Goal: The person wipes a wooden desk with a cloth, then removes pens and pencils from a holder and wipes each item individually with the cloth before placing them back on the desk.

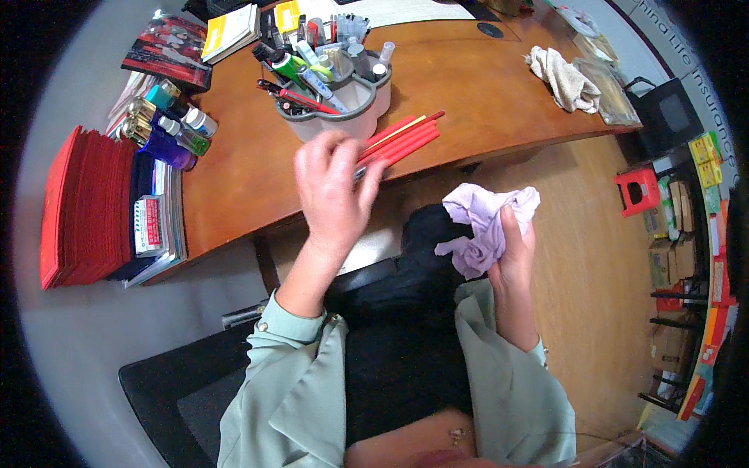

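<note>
My right hand [518, 251] grips a crumpled lilac cloth [483, 225] in front of the desk edge. My left hand [336, 187] is over the front of the desk, its fingers bent at the near ends of several red pencils [406, 139]. One yellow pencil [404, 131] lies among them. A small silvery piece shows beside the left fingertips; whether they hold it is hidden. Just behind that hand stands a white, grey-rimmed pen organizer [351, 120]. It is packed with pens, markers and a green-handled tool.
On the wooden desk [468, 76], bottles [187, 137] and upright red folders [88, 205] stand at left. A beige cloth [564, 79] lies at the right end. A black chair [187, 386] is at lower left; a red stool [636, 192] and loaded shelves [679, 296] are at right.
</note>
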Demonstrator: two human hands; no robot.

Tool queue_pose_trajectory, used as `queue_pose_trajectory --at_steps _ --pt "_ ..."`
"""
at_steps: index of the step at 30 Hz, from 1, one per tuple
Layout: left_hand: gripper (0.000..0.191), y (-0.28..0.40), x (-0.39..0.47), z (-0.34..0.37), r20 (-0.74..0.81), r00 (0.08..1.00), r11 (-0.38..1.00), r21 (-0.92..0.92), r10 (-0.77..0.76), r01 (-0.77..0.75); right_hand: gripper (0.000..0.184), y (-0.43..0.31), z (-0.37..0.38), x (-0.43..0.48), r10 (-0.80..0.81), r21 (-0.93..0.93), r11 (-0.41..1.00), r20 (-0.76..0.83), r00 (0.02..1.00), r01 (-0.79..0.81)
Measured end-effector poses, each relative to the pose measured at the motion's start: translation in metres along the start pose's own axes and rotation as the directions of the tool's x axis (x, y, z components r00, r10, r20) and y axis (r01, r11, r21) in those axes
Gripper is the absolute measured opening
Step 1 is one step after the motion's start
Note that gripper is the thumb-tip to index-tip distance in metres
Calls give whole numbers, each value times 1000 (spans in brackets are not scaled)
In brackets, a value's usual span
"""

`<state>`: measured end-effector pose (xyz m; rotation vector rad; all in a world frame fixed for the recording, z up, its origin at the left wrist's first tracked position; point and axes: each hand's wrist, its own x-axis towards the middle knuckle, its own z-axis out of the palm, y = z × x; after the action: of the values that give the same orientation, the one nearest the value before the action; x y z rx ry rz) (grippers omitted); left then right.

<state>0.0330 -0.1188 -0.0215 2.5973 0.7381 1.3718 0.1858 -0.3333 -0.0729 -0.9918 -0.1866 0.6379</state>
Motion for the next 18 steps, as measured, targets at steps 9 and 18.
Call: queue_pose_trajectory --at_steps 9,18 --pt "29 -32 31 -3 -79 996 999 -30 40 -43 49 4 3 -3 19 -13 1000 25 999 -19" --pt "27 -36 42 5 -64 997 998 -50 -37 34 45 7 -1 -5 36 -31 999 24 999 -35"
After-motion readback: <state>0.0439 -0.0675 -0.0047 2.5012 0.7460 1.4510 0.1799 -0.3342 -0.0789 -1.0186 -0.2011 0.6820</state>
